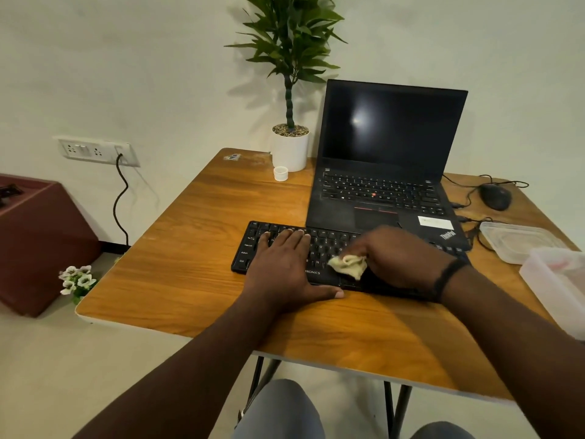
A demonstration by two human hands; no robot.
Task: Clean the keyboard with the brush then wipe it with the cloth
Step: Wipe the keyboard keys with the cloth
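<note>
So the black keyboard (pixel 319 248) is sitting on the wooden counter (pixel 196 223), right in front of an open laptop (pixel 389 172) with a dark screen. The left hand (pixel 281 261) is lying flat on the keyboard's left half, fingers straight and spread over the keys, thumb stretching along the front edge. The right hand (pixel 395 258) is curling around a bunched-up beige cloth (pixel 348 264) and pressing it down on the lower middle keys. A potted plant (pixel 289 90) and a small white cap (pixel 280 173) are sitting at the back of the counter. A mouse (pixel 495 196) and clear plastic containers (pixel 519 245) are hanging out on the right side.
</note>
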